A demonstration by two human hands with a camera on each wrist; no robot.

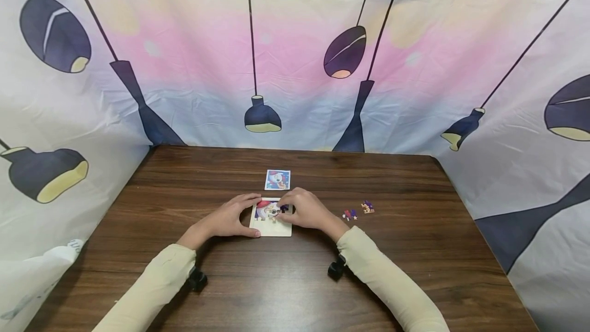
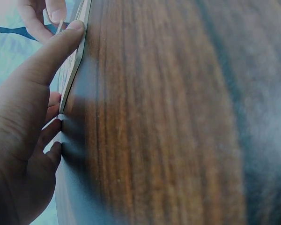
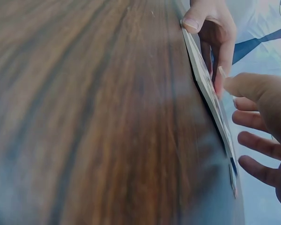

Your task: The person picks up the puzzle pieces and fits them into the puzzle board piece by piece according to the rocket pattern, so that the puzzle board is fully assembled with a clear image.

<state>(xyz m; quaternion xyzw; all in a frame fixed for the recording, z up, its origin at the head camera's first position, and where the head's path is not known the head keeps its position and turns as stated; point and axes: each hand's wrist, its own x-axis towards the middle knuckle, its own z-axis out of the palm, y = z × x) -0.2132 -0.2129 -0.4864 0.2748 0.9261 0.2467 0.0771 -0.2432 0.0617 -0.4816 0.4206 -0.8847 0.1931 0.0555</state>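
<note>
A pale puzzle board [image 1: 274, 229] lies on the table, its upper part filled with pieces showing a white face and a red cap. My left hand [image 1: 230, 218] holds the board by its left side, thumb at the near corner and fingers at the far one. Over the board's right part, my right hand [image 1: 305, 209] pinches a thin puzzle piece [image 3: 222, 72] at the thumb tip, tilted up from the board. From the left wrist, the left thumb [image 2: 61, 49] shows along the board's edge. My right hand hides some of the picture in the head view.
Just beyond the board lies a small picture card [image 1: 277, 180] with a similar face. To the right are loose puzzle pieces, a red and purple group [image 1: 350, 214] and a purple and orange one [image 1: 367, 207]. Printed cloth [image 1: 295, 55] hangs behind the brown wooden table [image 1: 286, 286].
</note>
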